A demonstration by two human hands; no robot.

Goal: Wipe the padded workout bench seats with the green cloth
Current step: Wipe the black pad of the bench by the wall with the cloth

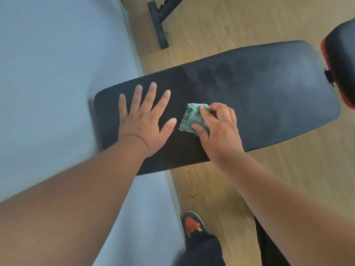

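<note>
I take the long black bench pad (249,89) as my landmark. My left hand (143,120) lies flat on the end of the pad that is nearest to the grey wall (57,73), with all fingers straight and spread apart; it holds nothing and only presses on the padding, I think to keep the bench steady. My right hand (217,129) is just beside it, toward the middle of the pad. Its fingers and thumb are curled around the green cloth (192,118), which is bunched up and touches the pad surface between my two hands.

About the progress, I can only judge from the surface. The far half of the pad, toward the second pad with the red edge (340,68), shows cloudy dull patches and some darker marks. These may be dust, or streaks from wiping; I cannot tell which. The part around my hands looks darker and more even. So I believe the wiping of this pad is in the middle, not finished, and the second pad with the red edge does not seem to be done yet.

I looked for writing. On the pads, the cloth, and my shoe (193,223) below the near edge of the pad, I can read no brand, label or text.
</note>
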